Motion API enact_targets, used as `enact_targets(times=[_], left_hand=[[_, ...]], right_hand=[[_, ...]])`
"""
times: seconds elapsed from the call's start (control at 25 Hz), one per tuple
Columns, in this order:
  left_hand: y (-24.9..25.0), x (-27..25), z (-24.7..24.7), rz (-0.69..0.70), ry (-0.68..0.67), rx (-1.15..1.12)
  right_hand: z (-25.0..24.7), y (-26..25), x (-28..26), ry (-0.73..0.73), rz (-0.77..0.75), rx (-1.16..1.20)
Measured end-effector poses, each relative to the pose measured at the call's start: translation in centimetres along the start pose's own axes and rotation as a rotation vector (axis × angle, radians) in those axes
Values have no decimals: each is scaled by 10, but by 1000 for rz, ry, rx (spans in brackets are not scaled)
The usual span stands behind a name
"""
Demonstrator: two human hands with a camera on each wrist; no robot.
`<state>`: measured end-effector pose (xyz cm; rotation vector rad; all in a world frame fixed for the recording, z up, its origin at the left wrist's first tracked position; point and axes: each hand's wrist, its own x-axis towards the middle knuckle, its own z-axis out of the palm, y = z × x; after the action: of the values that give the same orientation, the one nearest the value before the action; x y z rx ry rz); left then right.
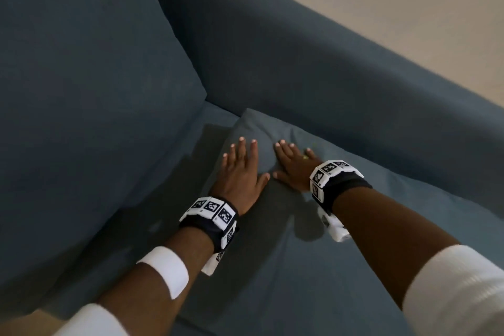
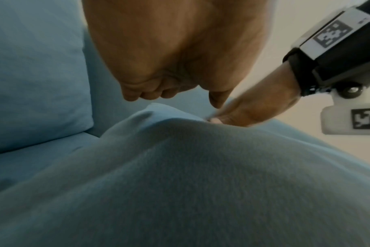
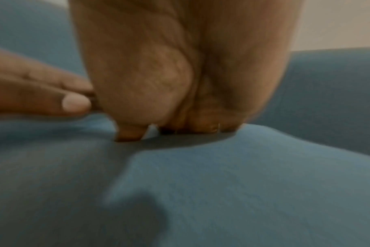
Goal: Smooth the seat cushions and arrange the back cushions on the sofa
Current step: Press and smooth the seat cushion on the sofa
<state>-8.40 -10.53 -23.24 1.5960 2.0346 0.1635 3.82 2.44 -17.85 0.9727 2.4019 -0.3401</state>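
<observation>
Pressing down flat on a loose blue cushion (image 1: 272,199), both the left hand (image 1: 240,174) and right hand (image 1: 293,168) are lying palms-down with fingers spread, gripping nothing. That cushion is lying on the sofa (image 1: 313,68) seat, just right of an upright back cushion (image 1: 81,76).

Blue-grey sofa (image 1: 300,63) and cushions (image 1: 81,76) — wristbands (image 1: 210,215) black, with black-and-white checkered tags.

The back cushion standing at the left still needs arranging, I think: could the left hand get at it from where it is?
Probably yes: the left hand lies flat on the seat cushion, and nothing lies between it and the back cushion.
</observation>
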Motion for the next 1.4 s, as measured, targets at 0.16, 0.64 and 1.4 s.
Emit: enact_targets(times=[0.16, 0.64, 1.4], left_hand=[[9, 20, -30, 42, 144, 55], [112, 14, 19, 282, 18, 348], [267, -28, 57, 264, 104, 159]], right_hand=[[-1, 21, -27, 353, 47, 214], [70, 105, -140, 56, 314, 274], [102, 200, -241, 571, 353, 449]])
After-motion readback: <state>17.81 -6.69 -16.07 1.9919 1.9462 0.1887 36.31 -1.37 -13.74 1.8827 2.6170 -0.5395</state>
